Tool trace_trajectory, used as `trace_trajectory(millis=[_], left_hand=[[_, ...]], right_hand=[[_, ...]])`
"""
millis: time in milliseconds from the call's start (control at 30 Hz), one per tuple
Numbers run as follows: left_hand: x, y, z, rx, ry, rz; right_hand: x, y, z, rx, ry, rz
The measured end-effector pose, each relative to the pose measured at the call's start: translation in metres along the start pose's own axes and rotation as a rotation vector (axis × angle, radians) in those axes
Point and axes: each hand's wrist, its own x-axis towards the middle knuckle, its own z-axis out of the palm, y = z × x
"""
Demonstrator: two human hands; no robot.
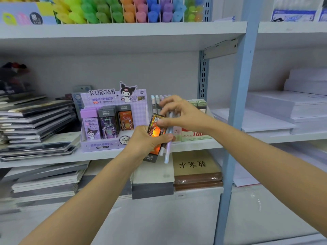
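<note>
The orange-and-black box I'm watching sits upright and slightly tilted in mid-air, just in front of the middle shelf, a little right of centre. Two pale pens lie against its right side, tips pointing down. My left hand has the bundle: its fingers are curled round the back, and the thumb lies across the box's lower front and the pens, clamping them together. My right hand comes in from the right above the bundle. Its thumb touches the box's upper right edge and the other fingers are spread and bent over the top. They are blurred, so I cannot tell whether they pinch the box or only touch it. Just left of the box stands a purple Kuromi display tray with similar small boxes standing in it. Behind my right hand is a row of upright pens, and to the right a green-and-red pack. Further left lies a stack of dark notebooks. On the shelf below lies a tan notebook. A blue upright post divides off white paper stacks on the right, and coloured highlighters fill the far top shelf.
</note>
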Motion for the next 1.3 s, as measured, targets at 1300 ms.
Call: trace_trajectory(millis=[1300], left_hand=[[-0.051, -0.013, -0.088, -0.119, 0.264, -0.014]], right_hand=[[0.006, -0.043, 0.102, 0.341, -0.074, -0.019]])
